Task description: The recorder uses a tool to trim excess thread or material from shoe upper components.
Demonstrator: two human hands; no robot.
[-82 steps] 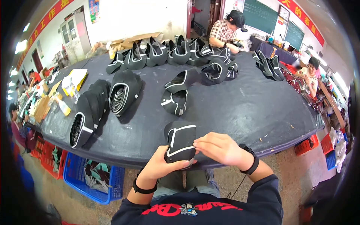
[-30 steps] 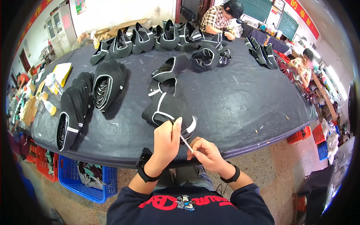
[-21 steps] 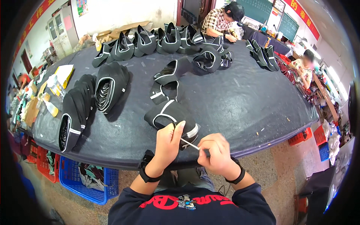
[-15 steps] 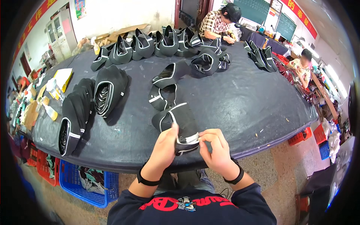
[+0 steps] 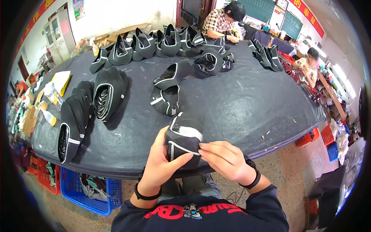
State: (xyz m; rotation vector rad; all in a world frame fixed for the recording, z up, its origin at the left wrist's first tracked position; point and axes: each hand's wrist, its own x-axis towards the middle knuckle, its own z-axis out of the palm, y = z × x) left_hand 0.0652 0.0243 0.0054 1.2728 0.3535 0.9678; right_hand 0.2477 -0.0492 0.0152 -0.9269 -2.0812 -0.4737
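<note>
My left hand (image 5: 160, 164) and my right hand (image 5: 226, 162) both grip a black fabric shoe upper with white trim (image 5: 182, 139) at the near edge of a large dark table (image 5: 247, 104). The left thumb presses on its front face, and the right fingertips pinch its right side. Just beyond it on the table lie two more black uppers (image 5: 166, 99) (image 5: 172, 74).
Stacked black uppers (image 5: 106, 92) (image 5: 71, 120) lie at the left; more stand in rows at the far edge (image 5: 154, 44) and far right (image 5: 266, 56). A person (image 5: 224, 21) works at the far side, another (image 5: 309, 65) at the right. A blue crate (image 5: 91, 191) sits under the table.
The thin stick my right hand held a second ago is no longer visible. Both hands have closed around the upper and drawn it to the table edge.
</note>
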